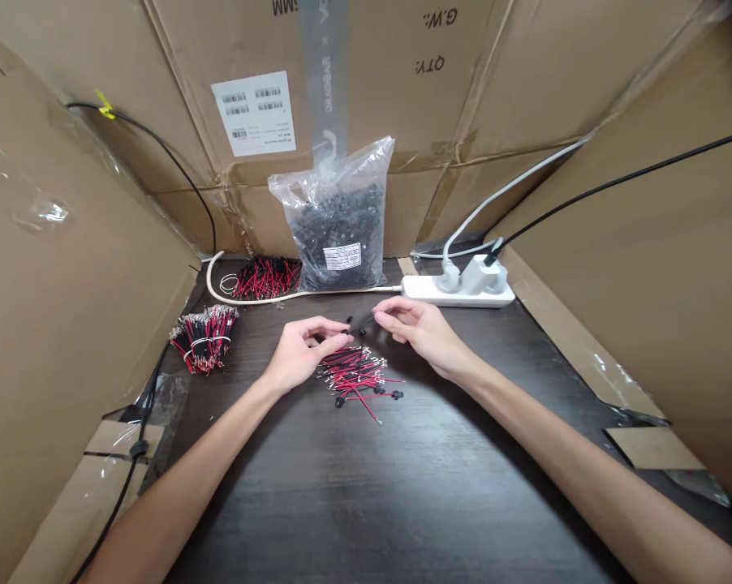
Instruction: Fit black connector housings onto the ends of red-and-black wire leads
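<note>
While a small black piece (346,331) is pinched by the left hand (302,350) and a thin, blurred strand (369,317) by the right hand (424,334), wires (355,371) are spread just nearer, flanked well outside by cardboard walls (658,219).

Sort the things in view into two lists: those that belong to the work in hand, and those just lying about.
Likely in the work:
- left hand, seemingly pinching a dark piece
- right hand, its hold unclear
- loose wires
- connectors
- probably stock: bag, wire bundle, wire pile

Just lying about:
- power strip
- black cable
- yellow tie
</note>
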The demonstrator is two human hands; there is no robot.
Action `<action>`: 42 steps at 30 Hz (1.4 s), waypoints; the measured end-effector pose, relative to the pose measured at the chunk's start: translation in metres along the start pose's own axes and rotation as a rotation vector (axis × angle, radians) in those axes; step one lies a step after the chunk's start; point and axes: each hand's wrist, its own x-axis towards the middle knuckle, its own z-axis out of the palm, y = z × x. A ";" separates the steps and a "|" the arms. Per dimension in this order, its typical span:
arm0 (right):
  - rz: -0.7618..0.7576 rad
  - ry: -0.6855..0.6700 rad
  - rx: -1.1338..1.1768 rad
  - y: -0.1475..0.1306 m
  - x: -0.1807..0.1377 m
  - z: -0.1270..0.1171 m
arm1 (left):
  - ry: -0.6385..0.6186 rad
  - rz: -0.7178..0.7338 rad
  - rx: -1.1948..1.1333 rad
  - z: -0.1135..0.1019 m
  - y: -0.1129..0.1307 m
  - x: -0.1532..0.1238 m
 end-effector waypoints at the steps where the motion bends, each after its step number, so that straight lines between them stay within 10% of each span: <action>1: -0.012 0.019 0.022 0.000 0.000 0.000 | -0.015 0.006 -0.011 -0.001 0.001 0.000; 42: -0.045 -0.099 0.047 0.009 -0.005 0.015 | 0.132 0.056 0.033 0.002 -0.004 0.003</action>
